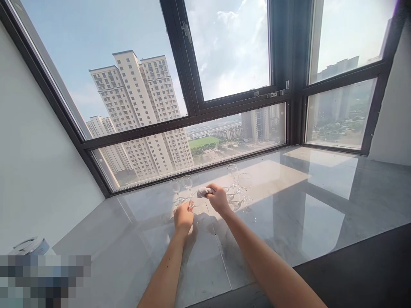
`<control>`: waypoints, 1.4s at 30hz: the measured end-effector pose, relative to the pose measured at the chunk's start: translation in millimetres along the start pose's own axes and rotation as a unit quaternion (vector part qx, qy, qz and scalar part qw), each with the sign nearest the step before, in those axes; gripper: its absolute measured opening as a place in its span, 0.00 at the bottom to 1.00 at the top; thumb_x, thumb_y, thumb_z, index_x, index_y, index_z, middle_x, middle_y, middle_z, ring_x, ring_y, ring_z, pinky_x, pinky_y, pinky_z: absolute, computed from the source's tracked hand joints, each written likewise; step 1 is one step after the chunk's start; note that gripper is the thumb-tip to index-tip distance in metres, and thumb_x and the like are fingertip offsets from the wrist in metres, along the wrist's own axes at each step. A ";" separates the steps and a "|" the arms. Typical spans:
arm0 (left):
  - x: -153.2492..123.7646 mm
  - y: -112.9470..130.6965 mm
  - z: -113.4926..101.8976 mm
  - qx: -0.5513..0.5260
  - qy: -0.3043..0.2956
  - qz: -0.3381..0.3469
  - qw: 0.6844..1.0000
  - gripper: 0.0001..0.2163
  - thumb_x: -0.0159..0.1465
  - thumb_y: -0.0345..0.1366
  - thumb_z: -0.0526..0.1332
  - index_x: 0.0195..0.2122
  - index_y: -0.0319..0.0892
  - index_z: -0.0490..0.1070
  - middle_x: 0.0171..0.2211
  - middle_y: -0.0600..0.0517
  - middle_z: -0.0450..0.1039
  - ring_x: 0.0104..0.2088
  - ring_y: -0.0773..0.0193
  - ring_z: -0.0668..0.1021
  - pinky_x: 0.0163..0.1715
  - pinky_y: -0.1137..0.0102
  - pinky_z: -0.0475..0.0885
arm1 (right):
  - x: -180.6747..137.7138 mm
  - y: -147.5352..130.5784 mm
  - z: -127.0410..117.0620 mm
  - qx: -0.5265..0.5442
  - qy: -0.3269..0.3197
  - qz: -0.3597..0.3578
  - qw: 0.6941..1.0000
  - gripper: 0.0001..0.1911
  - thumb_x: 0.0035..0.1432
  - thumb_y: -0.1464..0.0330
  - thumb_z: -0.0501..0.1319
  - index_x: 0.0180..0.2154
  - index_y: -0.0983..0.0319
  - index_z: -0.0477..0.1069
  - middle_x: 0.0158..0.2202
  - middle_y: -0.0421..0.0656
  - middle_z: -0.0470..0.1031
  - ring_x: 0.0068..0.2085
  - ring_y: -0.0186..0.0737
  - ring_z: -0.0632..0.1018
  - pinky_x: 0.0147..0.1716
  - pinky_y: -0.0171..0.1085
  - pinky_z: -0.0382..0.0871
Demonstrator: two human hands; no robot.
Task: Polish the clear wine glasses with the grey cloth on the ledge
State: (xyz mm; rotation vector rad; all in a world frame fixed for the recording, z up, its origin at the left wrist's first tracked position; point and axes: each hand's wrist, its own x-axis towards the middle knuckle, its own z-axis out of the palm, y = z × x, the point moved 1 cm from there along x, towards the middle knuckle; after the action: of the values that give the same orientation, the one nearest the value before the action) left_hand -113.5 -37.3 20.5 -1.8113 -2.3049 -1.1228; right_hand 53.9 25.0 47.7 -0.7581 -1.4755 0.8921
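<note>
Both my hands are over the grey tiled sill, close to the window. My left hand [184, 217] is closed on a clear wine glass [197, 200], apparently by its stem or foot, with the bowl tilted toward my right hand. In my right hand [218, 199] is a bunched whitish cloth [203, 192], held against or inside the bowl; the clear glass makes it hard to tell which. Just beyond my left hand stand two stemmed glasses, one [174, 186] left of the other [186, 183]. More stemmed glasses [245, 181] are grouped beyond and right of my right hand.
The glossy sill [154, 256] carries bright sun reflections, and its front edge runs diagonally at lower right. Dark window frames [192, 124] rise behind the glasses. At lower left stands a whitish, round-topped object [30, 245], partly covered by a pixelated patch.
</note>
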 end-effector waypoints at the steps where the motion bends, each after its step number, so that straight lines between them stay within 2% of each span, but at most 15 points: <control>1: 0.1 0.9 -0.2 0.002 0.002 0.014 1.000 0.12 0.62 0.29 0.57 0.40 0.45 0.79 0.37 0.50 0.79 0.39 0.59 0.75 0.38 0.70 0.63 | -1.1 -1.6 -1.2 -0.025 0.014 -0.006 1.000 0.10 0.43 0.71 0.55 0.29 0.60 0.73 0.25 0.38 0.72 0.29 0.37 0.70 0.30 0.34 0.62; 6: -2.2 8.1 -2.0 0.017 0.025 0.079 0.996 0.14 0.63 0.27 0.55 0.43 0.45 0.78 0.37 0.50 0.78 0.42 0.58 0.74 0.41 0.69 0.63 | -4.3 -7.8 -6.3 -0.110 0.048 -0.031 0.992 0.11 0.45 0.72 0.54 0.30 0.60 0.73 0.27 0.40 0.74 0.30 0.38 0.71 0.32 0.35 0.61; 11: -4.9 8.4 -2.1 0.021 0.022 0.072 0.997 0.12 0.65 0.32 0.55 0.41 0.47 0.79 0.36 0.50 0.78 0.39 0.58 0.74 0.36 0.70 0.62 | 2.2 -6.3 -11.9 -0.081 0.037 0.011 0.996 0.10 0.42 0.73 0.55 0.28 0.60 0.73 0.24 0.38 0.71 0.29 0.37 0.69 0.30 0.34 0.60; 14: -1.5 0.8 -0.2 -0.008 -0.003 0.065 0.998 0.11 0.62 0.30 0.58 0.39 0.47 0.79 0.33 0.50 0.77 0.39 0.58 0.74 0.37 0.69 0.62 | 3.7 -5.5 -13.5 -0.032 -0.066 0.091 0.993 0.09 0.35 0.75 0.57 0.25 0.61 0.71 0.21 0.36 0.66 0.26 0.34 0.65 0.27 0.33 0.57; 17: 4.3 -8.0 2.0 -0.053 -0.007 0.073 0.996 0.09 0.57 0.28 0.61 0.33 0.46 0.80 0.29 0.50 0.76 0.38 0.57 0.73 0.40 0.68 0.63 | 0.1 -8.1 -12.2 0.012 -0.172 0.151 0.973 0.09 0.32 0.76 0.57 0.23 0.62 0.71 0.18 0.34 0.63 0.24 0.31 0.63 0.24 0.32 0.55; 21: 9.1 -13.6 4.2 -0.106 0.027 0.069 0.992 0.08 0.56 0.30 0.60 0.32 0.45 0.80 0.30 0.48 0.76 0.39 0.55 0.74 0.41 0.66 0.65 | -3.2 -12.8 -10.0 0.121 -0.190 0.179 0.958 0.09 0.32 0.74 0.61 0.24 0.63 0.71 0.18 0.35 0.65 0.22 0.29 0.63 0.23 0.31 0.54; 25: 9.1 -11.3 8.2 -0.228 0.012 0.020 0.973 0.08 0.55 0.34 0.62 0.34 0.43 0.79 0.31 0.48 0.77 0.37 0.56 0.76 0.39 0.66 0.67 | -0.7 -13.5 -10.2 0.225 -0.140 0.211 0.941 0.13 0.31 0.72 0.62 0.27 0.62 0.71 0.20 0.35 0.67 0.21 0.29 0.62 0.21 0.31 0.48; 28: 7.1 -6.2 12.7 -0.323 -0.035 -0.048 0.945 0.12 0.53 0.39 0.65 0.38 0.41 0.78 0.28 0.50 0.76 0.33 0.59 0.76 0.35 0.68 0.68 | 2.4 -10.1 -11.2 0.286 -0.045 0.197 0.937 0.15 0.32 0.70 0.61 0.30 0.62 0.71 0.22 0.36 0.68 0.23 0.31 0.63 0.21 0.32 0.49; 31: 2.5 3.4 14.9 -0.379 -0.082 -0.062 0.919 0.15 0.53 0.46 0.68 0.36 0.39 0.78 0.25 0.51 0.74 0.29 0.62 0.75 0.33 0.69 0.68 | 2.9 -1.3 -10.3 0.217 0.085 0.167 0.958 0.14 0.35 0.68 0.59 0.30 0.62 0.71 0.21 0.37 0.67 0.24 0.32 0.64 0.23 0.33 0.53; 33: -2.0 11.0 13.7 -0.438 -0.094 -0.067 0.892 0.17 0.55 0.49 0.67 0.35 0.39 0.77 0.29 0.49 0.75 0.32 0.63 0.76 0.35 0.70 0.69 | 1.2 5.4 -6.0 0.132 0.109 0.136 0.976 0.11 0.36 0.68 0.58 0.28 0.62 0.71 0.22 0.37 0.68 0.26 0.34 0.66 0.25 0.33 0.56; 35: -6.0 18.0 10.8 -0.513 -0.100 -0.080 0.849 0.18 0.56 0.51 0.67 0.37 0.40 0.77 0.36 0.47 0.77 0.37 0.63 0.77 0.37 0.70 0.70 | -1.5 10.9 1.6 0.068 0.062 0.120 0.988 0.08 0.36 0.69 0.57 0.24 0.61 0.70 0.21 0.37 0.67 0.27 0.34 0.66 0.26 0.33 0.57; 37: -7.8 23.0 6.5 -0.574 -0.095 -0.092 0.808 0.17 0.57 0.51 0.66 0.38 0.41 0.76 0.41 0.46 0.77 0.41 0.62 0.78 0.41 0.69 0.71 | -5.1 14.5 9.4 0.043 -0.004 0.147 0.988 0.06 0.35 0.71 0.57 0.23 0.61 0.68 0.20 0.36 0.66 0.26 0.33 0.65 0.24 0.32 0.56; 39: -6.5 25.4 1.6 -0.616 -0.068 -0.097 0.779 0.16 0.58 0.50 0.65 0.38 0.42 0.75 0.45 0.46 0.77 0.45 0.60 0.78 0.45 0.67 0.72 | -9.1 15.0 14.6 0.039 -0.041 0.182 0.982 0.07 0.34 0.72 0.58 0.23 0.61 0.68 0.19 0.35 0.64 0.24 0.32 0.64 0.22 0.31 0.54; 40: -4.7 25.5 -0.8 -0.619 -0.045 -0.097 0.778 0.15 0.59 0.50 0.64 0.38 0.43 0.74 0.47 0.46 0.76 0.48 0.59 0.77 0.47 0.66 0.73 | -11.2 14.3 16.1 0.054 -0.062 0.205 0.975 0.07 0.34 0.73 0.59 0.24 0.61 0.68 0.18 0.35 0.64 0.22 0.31 0.63 0.21 0.31 0.52; 42: -0.3 24.0 -5.1 -0.557 0.002 -0.098 0.825 0.16 0.63 0.52 0.59 0.38 0.44 0.73 0.49 0.46 0.76 0.51 0.58 0.76 0.48 0.63 0.74 | -15.2 11.4 17.8 0.110 -0.120 0.250 0.954 0.08 0.33 0.74 0.61 0.24 0.61 0.68 0.17 0.36 0.63 0.21 0.30 0.61 0.19 0.31 0.48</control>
State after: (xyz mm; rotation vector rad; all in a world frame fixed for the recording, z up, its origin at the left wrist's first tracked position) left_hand -95.1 -38.3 36.8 -1.6680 -1.9142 -2.9141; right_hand 37.2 15.7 30.0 -0.8968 -1.3781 1.5539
